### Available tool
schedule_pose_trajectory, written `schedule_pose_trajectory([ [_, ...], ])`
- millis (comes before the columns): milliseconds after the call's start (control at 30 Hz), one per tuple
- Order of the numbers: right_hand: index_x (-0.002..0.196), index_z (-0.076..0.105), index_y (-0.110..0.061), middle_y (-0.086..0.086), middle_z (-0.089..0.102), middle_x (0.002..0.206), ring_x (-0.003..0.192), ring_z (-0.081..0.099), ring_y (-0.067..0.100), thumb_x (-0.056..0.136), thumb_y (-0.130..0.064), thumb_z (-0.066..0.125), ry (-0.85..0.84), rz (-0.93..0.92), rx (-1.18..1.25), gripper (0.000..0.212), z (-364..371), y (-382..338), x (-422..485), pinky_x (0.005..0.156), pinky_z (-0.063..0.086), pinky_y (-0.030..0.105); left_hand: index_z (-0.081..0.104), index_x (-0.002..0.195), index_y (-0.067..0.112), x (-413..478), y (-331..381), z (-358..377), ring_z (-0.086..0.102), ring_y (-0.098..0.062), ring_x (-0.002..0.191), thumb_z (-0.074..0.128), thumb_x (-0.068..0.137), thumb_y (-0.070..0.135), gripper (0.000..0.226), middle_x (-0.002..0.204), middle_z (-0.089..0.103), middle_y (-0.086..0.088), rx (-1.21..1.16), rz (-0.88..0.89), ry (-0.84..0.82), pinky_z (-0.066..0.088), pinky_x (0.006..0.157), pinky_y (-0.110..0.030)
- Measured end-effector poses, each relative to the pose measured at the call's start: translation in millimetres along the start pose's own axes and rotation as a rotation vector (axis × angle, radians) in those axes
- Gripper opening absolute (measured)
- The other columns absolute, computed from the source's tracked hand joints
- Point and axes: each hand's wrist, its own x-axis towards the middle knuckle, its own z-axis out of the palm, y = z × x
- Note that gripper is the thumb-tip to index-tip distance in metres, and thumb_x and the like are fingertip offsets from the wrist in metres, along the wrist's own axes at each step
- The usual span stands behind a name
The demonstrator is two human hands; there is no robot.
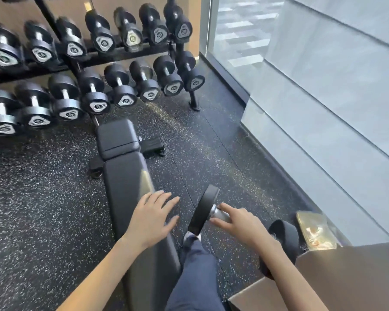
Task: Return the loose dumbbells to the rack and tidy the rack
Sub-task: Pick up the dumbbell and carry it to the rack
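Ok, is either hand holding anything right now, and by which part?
The right hand holds the dumbbell by its metal handle, thumb and fingers either side, near the front head. The left hand holds nothing, fingers spread by the bench.

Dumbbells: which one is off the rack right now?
The dumbbell whose silver handle the right hand grips, low beside the bench. All the others sit on the two tiers of the rack.

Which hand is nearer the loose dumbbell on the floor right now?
Right. The right hand is at the handle of the loose dumbbell, fingers either side of it; the left hand is spread above the bench edge, left of the dumbbell, apart from it.
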Motion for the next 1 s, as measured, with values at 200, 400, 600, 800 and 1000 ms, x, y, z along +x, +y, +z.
schedule_pose_trajectory([
  [200, 0.113, 0.047, -0.036, -0.002, 0.066, 0.097, 0.082, 0.063, 0.018, 0.080, -0.074, 0.040, 0.047, -0.028, -0.084, 0.051, -83.4, -4.4, 108.0, 0.075, 0.054, 0.037, 0.064, 0.120, 0.021, 123.4, -49.5, -25.5, 0.059, -0.024, 0.110, 0.038, 0.085, 0.048, 0.051, 0.115, 0.066, -0.002, 0.014, 0.053, 0.029, 0.041, 0.096, -0.041],
  [400, 0.106, 0.050, -0.038, -0.005, 0.067, 0.095, 0.082, 0.061, 0.017, 0.080, -0.069, 0.048, 0.051, -0.044, -0.096, 0.041, -143.6, -1.5, 178.8, 0.067, 0.050, 0.030, 0.062, 0.123, 0.020, 218.0, -82.3, -37.8, 0.057, -0.025, 0.113, 0.037, 0.087, 0.049, 0.052, 0.119, 0.063, -0.003, -0.004, 0.062, 0.012, 0.043, 0.098, -0.042],
  [600, 0.103, 0.049, -0.038, -0.003, 0.066, 0.095, 0.083, 0.060, 0.020, 0.081, -0.067, 0.051, -0.012, -0.047, -0.085, 0.037, -175.2, 11.9, 256.8, 0.067, 0.048, 0.032, 0.063, 0.122, 0.020, 289.4, -115.4, -33.9, 0.058, -0.025, 0.114, 0.035, 0.087, 0.049, 0.053, 0.119, 0.064, -0.003, -0.008, 0.004, -0.018, 0.044, 0.098, -0.044],
  [800, 0.107, 0.049, -0.036, -0.001, 0.065, 0.093, 0.085, 0.061, 0.023, 0.078, -0.072, 0.049, -0.042, -0.137, -0.093, 0.046, -234.8, 25.7, 369.0, 0.070, 0.049, 0.034, 0.062, 0.123, 0.019, 380.9, -146.6, -32.6, 0.056, -0.025, 0.115, 0.036, 0.087, 0.049, 0.052, 0.120, 0.064, -0.003, 0.017, -0.096, 0.004, 0.043, 0.099, -0.044],
  [1000, 0.109, 0.048, -0.034, -0.002, 0.065, 0.095, 0.085, 0.061, 0.022, 0.081, -0.069, 0.048, -0.044, -0.228, -0.195, 0.044, -330.6, 32.4, 471.5, 0.068, 0.049, 0.033, 0.062, 0.122, 0.019, 494.6, -161.3, -51.5, 0.057, -0.025, 0.114, 0.036, 0.087, 0.049, 0.053, 0.118, 0.065, -0.004, 0.013, -0.169, 0.016, 0.044, 0.098, -0.044],
])
